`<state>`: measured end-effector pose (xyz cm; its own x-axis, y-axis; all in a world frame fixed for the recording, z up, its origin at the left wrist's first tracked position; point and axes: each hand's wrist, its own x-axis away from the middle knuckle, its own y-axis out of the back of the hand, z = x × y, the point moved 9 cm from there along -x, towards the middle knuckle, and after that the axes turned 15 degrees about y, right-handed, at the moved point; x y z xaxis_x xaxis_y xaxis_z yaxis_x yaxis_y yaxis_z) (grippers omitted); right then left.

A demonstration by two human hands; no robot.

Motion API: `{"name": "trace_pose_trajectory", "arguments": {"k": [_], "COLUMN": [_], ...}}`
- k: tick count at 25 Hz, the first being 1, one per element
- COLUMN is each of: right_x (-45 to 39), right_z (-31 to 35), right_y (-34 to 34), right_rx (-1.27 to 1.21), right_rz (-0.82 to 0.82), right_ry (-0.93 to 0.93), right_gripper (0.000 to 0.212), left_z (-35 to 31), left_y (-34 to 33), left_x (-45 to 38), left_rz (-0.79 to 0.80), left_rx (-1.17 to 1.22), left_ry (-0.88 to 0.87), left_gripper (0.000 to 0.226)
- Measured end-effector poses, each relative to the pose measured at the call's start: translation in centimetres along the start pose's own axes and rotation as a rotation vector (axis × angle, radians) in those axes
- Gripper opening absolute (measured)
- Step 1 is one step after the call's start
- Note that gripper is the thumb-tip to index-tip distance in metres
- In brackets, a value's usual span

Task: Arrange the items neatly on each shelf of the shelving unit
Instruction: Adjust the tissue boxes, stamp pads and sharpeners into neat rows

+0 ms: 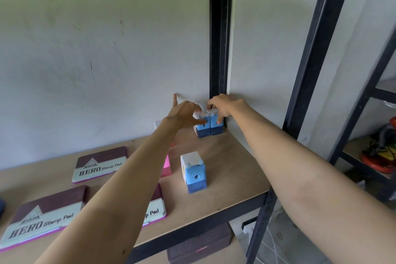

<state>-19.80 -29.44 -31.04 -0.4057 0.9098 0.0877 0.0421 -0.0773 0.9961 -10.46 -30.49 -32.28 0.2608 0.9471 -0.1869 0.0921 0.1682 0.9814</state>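
At the back right corner of the shelf (pixel 225 156), the right hand (pixel 224 107) curls over the top of the right blue stamper (pixel 216 127), thumb on its front and fingers wrapped behind its white cap, gripping it. The left hand (pixel 185 113) grips the left blue stamper (pixel 202 129), thumb laid across its light blue front and fingers over the cap, while its index finger points up and away, clear of the block. The two stampers stand upright and touch side by side, just in front of the black corner post (pixel 219 49) and the pale wall. Nearer the front edge, well apart from that pair, a third blue stamper (pixel 194 172) stands upright alone. A pink item (pixel 167 162) lies just left of it, mostly hidden by the left forearm. Further left, three maroon stamp pads (pixel 100 164) marked HERO lie flat on the board, one partly under the forearm. Below the shelf sits a dark textured box (pixel 199 242)
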Motion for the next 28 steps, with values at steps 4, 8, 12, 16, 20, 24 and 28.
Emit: {"name": "trace_pose_trajectory", "arguments": {"k": [4,8,12,16,20,24,28], "right_x": [-0.09,-0.06,0.14,0.28,0.36,0.47,0.49], "right_z": [-0.24,-0.20,-0.09,0.07,0.12,0.22,0.17], "right_y": [0.20,0.19,0.23,0.28,0.25,0.16,-0.15], "right_rx": [0.057,0.099,0.128,0.151,0.158,0.157,0.130], "right_rz": [-0.005,-0.012,-0.022,-0.030,-0.015,-0.016,-0.011], "right_ry": [0.000,-0.001,-0.003,-0.008,-0.015,-0.020,-0.042], "right_gripper": [0.064,0.061,0.058,0.058,0.060,0.060,0.069], "left_z": [-0.09,0.06,0.08,-0.11,-0.01,0.02,-0.15], "left_y": [0.00,0.15,0.00,-0.02,-0.04,-0.36,-0.18], "left_x": [-0.16,0.17,0.20,0.27,0.38,0.44,0.70], "left_rz": [0.000,-0.009,0.002,0.010,0.024,0.049,0.071], "left_rx": [0.022,0.070,0.058,0.064,0.081,0.086,0.075], "left_ry": [0.005,0.026,0.031,0.028,0.035,0.036,0.032], "left_gripper": [0.053,0.052,0.053,0.052,0.052,0.055,0.060]}}
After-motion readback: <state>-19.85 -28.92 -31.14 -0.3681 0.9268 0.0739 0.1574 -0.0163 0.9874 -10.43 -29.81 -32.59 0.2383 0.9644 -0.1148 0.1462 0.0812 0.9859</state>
